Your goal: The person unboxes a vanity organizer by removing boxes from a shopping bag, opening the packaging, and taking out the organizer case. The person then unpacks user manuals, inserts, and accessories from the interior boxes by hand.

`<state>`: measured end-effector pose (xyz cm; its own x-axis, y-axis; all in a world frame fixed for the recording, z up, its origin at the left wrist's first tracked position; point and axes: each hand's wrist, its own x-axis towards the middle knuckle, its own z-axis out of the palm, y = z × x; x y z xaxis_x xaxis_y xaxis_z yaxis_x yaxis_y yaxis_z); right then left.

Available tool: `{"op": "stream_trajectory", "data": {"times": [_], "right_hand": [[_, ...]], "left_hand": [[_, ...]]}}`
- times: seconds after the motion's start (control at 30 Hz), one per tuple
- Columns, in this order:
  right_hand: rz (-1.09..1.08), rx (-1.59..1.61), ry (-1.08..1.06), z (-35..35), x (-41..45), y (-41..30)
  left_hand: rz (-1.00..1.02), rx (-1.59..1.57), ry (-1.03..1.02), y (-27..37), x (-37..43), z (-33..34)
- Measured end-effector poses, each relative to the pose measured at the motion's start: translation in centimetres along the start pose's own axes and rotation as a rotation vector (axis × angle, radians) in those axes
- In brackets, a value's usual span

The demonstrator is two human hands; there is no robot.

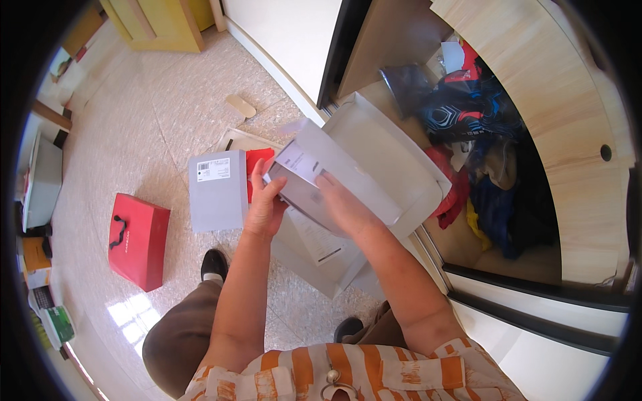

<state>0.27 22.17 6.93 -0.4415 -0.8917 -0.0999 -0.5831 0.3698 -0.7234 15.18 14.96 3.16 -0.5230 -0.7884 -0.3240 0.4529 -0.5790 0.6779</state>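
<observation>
Just in front of me is a pale grey cardboard box (356,175), tilted and slightly blurred, with printing near its left end. My left hand (268,203) grips the box's left corner, thumb and forefinger spread along the edge. Against its near side rests my right hand (346,205), fingertips close to the printed area; whether they grip it is unclear. Behind this box leans a larger open whitish box or lid (396,155) at the cupboard edge. Beneath my hands lies another pale box piece (313,273) with a printed sheet (321,240) on it.
A grey box (218,200) with a label lies left on the floor, beside red material (259,154). Further left is a red paper bag (138,240) with a black handle. Heaped clothes (471,125) fill the open cupboard at right. A beige flat piece (241,106) lies beyond.
</observation>
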Motion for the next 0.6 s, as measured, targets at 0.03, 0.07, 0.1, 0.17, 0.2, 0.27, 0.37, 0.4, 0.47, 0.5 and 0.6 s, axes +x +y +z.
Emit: {"op": "stream_trajectory", "data": {"times": [0.03,0.07,0.1,0.17,0.2,0.27,0.37,0.4,0.47,0.5,0.6], "right_hand": [[-0.024,0.1,-0.061,0.4,0.0,0.3],[-0.025,0.096,-0.068,0.6,-0.3,0.7],[-0.285,-0.122,-0.035,0.4,-0.6,0.5],[-0.549,-0.341,-0.006,0.2,-0.8,1.0],[-0.556,-0.338,-0.055,0.1,-0.8,1.7],[-0.566,-0.338,-0.105,0.1,-0.6,3.0],[-0.47,-0.346,-0.138,0.0,-0.7,3.0],[-0.451,-0.365,-0.118,-0.2,-0.8,2.2],[-0.428,-0.382,-0.099,0.0,-0.9,2.5],[-0.457,-0.243,-0.178,0.1,-1.0,2.8],[-0.381,-0.041,-0.313,0.0,0.3,3.8]], "left_hand": [[-0.025,0.025,0.031,-0.1,-0.2,0.1],[-0.015,-0.019,0.064,-0.1,-0.1,0.3],[-0.013,-0.025,0.069,0.1,-0.1,0.5],[-0.002,-0.041,0.066,0.6,-0.4,0.7],[0.001,-0.046,0.068,0.5,-0.5,0.9],[-0.033,-0.048,0.075,0.2,-0.6,1.3],[-0.013,-0.062,0.047,0.0,-0.8,1.2],[-0.012,-0.063,0.049,0.0,-0.8,1.2],[-0.025,-0.074,0.022,-0.1,-0.8,1.0],[-0.035,-0.072,0.026,-0.5,-0.9,0.8],[-0.04,-0.022,0.019,-1.4,-0.3,0.4]]}}
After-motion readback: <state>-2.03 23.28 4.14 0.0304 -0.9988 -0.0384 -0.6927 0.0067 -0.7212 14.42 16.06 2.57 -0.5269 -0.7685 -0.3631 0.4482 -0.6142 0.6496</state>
